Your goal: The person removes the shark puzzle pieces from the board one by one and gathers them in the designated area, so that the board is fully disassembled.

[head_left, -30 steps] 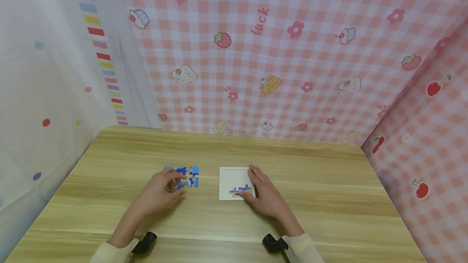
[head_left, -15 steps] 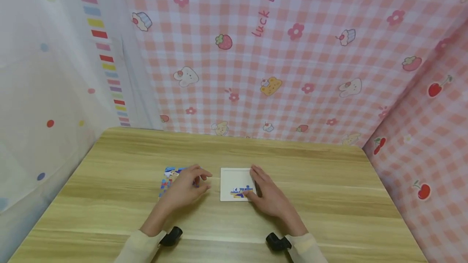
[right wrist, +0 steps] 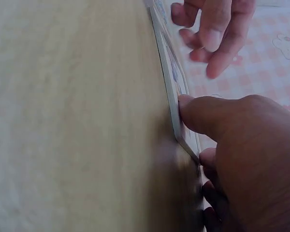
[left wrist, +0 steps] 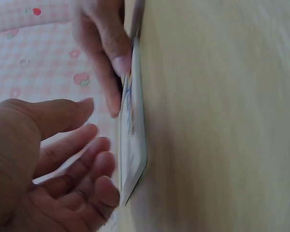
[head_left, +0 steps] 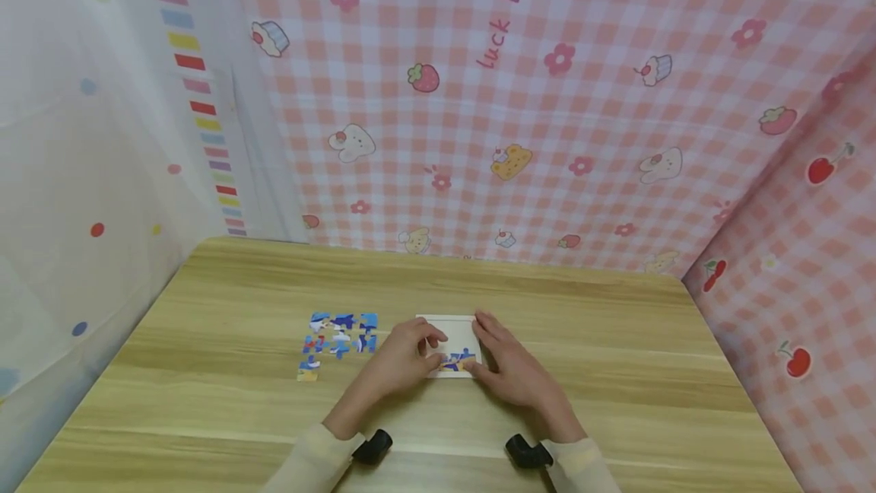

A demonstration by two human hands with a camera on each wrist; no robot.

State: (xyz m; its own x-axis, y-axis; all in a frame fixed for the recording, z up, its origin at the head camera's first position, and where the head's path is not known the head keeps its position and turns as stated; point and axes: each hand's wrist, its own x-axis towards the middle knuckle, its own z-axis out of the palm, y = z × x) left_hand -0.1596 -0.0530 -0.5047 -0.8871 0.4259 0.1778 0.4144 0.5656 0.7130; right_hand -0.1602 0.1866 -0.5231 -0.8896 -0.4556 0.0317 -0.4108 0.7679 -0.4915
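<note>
A white puzzle tray point(head_left: 457, 330) lies flat on the table, with a few joined blue and yellow puzzle pieces point(head_left: 468, 356) in its lower right part. My right hand point(head_left: 515, 371) holds the tray at its right side, thumb on top by the pieces and fingers along the edge. Over the tray's left side hovers my left hand point(head_left: 400, 360). Its fingers are loosely bent and apart from the thumb, and no piece shows between them in the left wrist view. Further left, several loose puzzle pieces point(head_left: 344, 321) lie picture side up in loose rows.
The wooden table point(head_left: 582, 326) has a pink checked cloth point(head_left: 438, 128) hanging behind it and a white dotted cloth point(head_left: 103, 158) on the left. A black wrist camera point(head_left: 372, 447) sits on my left wrist, another on the right.
My left hand has moved right, from above the loose pieces to over the tray's left side, uncovering those pieces. The right hand has stayed at the tray.
</note>
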